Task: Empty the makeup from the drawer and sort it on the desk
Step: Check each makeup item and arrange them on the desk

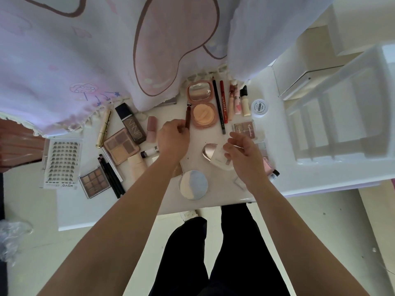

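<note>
Bare white table (196, 137) runs between open peach powder compact (203, 113) and round white compact (193, 184); lilac curtain (85, 60) overhangs the far edge.

"XOYO" stands upside down on the near edge of the lash sheet (62, 163) at the left; "UNNY" runs in big pale letters along the dark bottle (131, 124); the red pencil (223, 101) on the far side says something like "MINSHZEE"; "PIPL" sits on the lid of the small white jar (260, 108) at the right; curly writing on the eyeshadow box (244, 129) near it looks like "Eyeshadow"; other labels are too small to read.
</note>
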A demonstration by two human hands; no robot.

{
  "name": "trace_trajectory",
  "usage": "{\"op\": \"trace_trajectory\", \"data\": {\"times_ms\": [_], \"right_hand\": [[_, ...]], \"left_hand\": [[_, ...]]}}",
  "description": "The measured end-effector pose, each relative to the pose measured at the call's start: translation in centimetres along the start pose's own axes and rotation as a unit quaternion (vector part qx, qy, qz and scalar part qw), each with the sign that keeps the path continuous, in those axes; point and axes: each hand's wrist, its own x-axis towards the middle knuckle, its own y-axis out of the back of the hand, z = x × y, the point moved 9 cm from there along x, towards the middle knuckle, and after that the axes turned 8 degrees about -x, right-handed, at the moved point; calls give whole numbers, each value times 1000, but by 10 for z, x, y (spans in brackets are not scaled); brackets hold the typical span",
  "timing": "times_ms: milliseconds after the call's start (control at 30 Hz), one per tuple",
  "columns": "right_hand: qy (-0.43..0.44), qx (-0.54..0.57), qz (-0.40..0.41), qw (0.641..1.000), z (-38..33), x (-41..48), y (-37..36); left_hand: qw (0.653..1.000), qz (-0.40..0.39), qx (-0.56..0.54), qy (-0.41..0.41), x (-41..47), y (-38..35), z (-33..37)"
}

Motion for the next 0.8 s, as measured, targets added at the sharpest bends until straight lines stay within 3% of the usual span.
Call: {"op": "trace_trajectory", "data": {"times_ms": [167, 367, 633, 800], "right_hand": [[-2, 20, 4, 1000, -1, 4, 11], [62, -201, 125, 970, -16, 18, 60], [71, -437, 87, 892, -24, 38, 54], [99, -444, 108, 884, -32, 35, 46]], "left_hand": [[993, -65, 81, -62, 2, -12, 4], [994, -35, 68, -82, -16, -12, 15], [977, -46, 130, -160, -38, -22, 8], [983, -50, 102, -146, -35, -15, 7]]}}
